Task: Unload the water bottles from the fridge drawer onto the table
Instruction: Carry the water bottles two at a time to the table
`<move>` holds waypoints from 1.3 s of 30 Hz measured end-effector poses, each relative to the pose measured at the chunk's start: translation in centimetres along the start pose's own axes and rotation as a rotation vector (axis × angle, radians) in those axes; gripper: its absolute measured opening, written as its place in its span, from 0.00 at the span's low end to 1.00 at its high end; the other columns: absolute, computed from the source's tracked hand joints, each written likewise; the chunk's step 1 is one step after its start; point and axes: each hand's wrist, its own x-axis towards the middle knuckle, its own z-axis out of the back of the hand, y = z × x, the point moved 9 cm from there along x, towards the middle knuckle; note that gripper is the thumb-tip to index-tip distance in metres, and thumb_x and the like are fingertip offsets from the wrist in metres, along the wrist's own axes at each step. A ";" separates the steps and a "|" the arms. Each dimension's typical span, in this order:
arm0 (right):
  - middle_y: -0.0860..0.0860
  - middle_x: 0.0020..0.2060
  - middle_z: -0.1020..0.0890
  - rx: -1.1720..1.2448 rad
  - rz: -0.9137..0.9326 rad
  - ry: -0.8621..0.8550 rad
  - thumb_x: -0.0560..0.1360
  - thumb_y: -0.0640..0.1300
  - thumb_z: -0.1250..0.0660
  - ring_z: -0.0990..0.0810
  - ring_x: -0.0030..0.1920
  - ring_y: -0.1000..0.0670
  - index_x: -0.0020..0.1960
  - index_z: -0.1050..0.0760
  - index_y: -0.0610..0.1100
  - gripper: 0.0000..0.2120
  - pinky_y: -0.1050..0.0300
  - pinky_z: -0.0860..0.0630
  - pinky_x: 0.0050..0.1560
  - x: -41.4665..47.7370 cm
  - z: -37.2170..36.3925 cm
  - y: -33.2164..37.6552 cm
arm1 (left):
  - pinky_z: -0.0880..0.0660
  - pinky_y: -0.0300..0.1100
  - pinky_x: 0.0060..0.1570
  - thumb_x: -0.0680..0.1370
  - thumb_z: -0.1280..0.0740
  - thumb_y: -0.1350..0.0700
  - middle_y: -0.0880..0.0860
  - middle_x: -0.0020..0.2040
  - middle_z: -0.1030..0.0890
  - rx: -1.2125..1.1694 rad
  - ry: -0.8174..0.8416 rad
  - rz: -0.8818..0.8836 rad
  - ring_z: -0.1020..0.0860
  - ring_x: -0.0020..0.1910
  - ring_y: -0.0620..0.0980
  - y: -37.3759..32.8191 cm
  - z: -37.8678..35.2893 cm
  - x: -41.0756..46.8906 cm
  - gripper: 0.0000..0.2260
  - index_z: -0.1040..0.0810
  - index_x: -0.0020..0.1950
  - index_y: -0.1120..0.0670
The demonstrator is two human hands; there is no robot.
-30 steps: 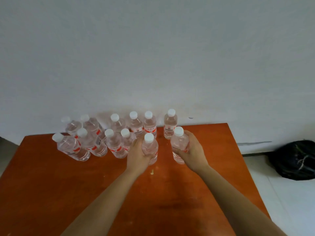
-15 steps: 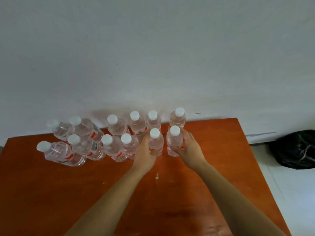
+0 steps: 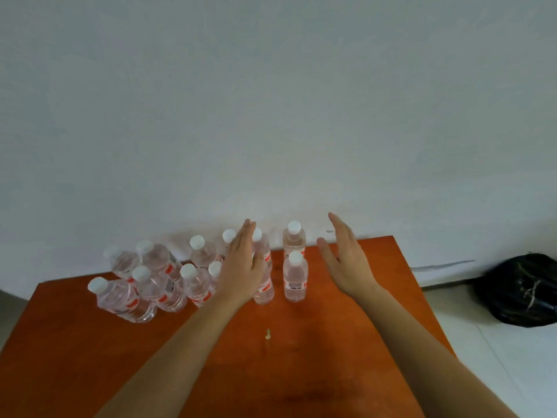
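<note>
Several clear water bottles with white caps and red labels stand grouped along the far edge of the orange wooden table (image 3: 90,357). The rightmost front bottle (image 3: 295,277) stands upright and free, with another bottle (image 3: 294,241) right behind it. My left hand (image 3: 242,263) hovers with straight fingers in front of a bottle (image 3: 263,285) and partly hides it. My right hand (image 3: 346,259) is raised to the right of the bottles, fingers straight, holding nothing. The fridge drawer is out of view.
A grey-white wall rises directly behind the table. A black plastic bag (image 3: 524,289) lies on the pale tiled floor to the right. A small crumb (image 3: 267,334) sits on the table's middle.
Both hands have let go of the two bottles they were setting down and have lifted away with fingers spread. The two bottles now stand in the front row.
</note>
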 end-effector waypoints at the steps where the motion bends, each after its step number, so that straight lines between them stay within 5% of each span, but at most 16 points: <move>1: 0.51 0.79 0.43 -0.054 0.049 -0.063 0.83 0.56 0.45 0.42 0.78 0.49 0.80 0.48 0.51 0.28 0.49 0.37 0.73 0.0 2.2 1.1 | 0.44 0.51 0.77 0.85 0.45 0.50 0.47 0.81 0.47 0.051 -0.052 -0.064 0.48 0.80 0.47 -1.8 1.3 0.1 0.25 0.47 0.81 0.49; 5: 0.47 0.80 0.46 -0.276 0.226 -0.335 0.84 0.59 0.49 0.48 0.80 0.46 0.80 0.47 0.50 0.28 0.43 0.42 0.77 -1.2 10.4 4.8 | 0.48 0.48 0.77 0.84 0.49 0.45 0.52 0.82 0.47 0.262 -0.291 -0.306 0.48 0.80 0.51 -9.6 6.1 -0.4 0.25 0.42 0.80 0.52; 9: 0.42 0.80 0.49 -0.468 0.278 -0.518 0.83 0.59 0.46 0.52 0.80 0.42 0.81 0.46 0.47 0.30 0.38 0.46 0.77 -4.0 15.9 5.2 | 0.47 0.59 0.77 0.83 0.50 0.42 0.56 0.82 0.49 0.422 -0.414 -0.427 0.51 0.80 0.56 -15.9 8.0 -1.3 0.27 0.43 0.80 0.52; 19: 0.43 0.81 0.54 -0.879 -0.228 -0.773 0.81 0.63 0.47 0.57 0.80 0.42 0.81 0.51 0.48 0.35 0.37 0.52 0.77 -25.1 31.0 -2.9 | 0.53 0.63 0.76 0.82 0.56 0.36 0.56 0.82 0.59 0.251 -0.131 -0.833 0.60 0.80 0.57 -33.3 -5.3 -7.8 0.30 0.55 0.82 0.48; 30: 0.43 0.81 0.54 -1.152 -0.888 -1.079 0.80 0.63 0.45 0.56 0.80 0.41 0.81 0.52 0.46 0.37 0.38 0.54 0.78 -68.6 38.3 -0.7 | 0.50 0.66 0.75 0.82 0.55 0.36 0.57 0.81 0.59 -0.169 0.364 -1.462 0.61 0.80 0.57 -52.6 -18.5 -44.2 0.32 0.55 0.82 0.50; 39: 0.42 0.81 0.54 -1.133 -1.205 -1.288 0.79 0.63 0.44 0.56 0.80 0.41 0.81 0.52 0.46 0.38 0.36 0.52 0.77 -95.8 37.7 1.4 | 0.56 0.63 0.76 0.81 0.54 0.35 0.56 0.82 0.58 -0.317 0.441 -1.804 0.60 0.80 0.57 -58.5 -18.9 -73.8 0.32 0.50 0.82 0.49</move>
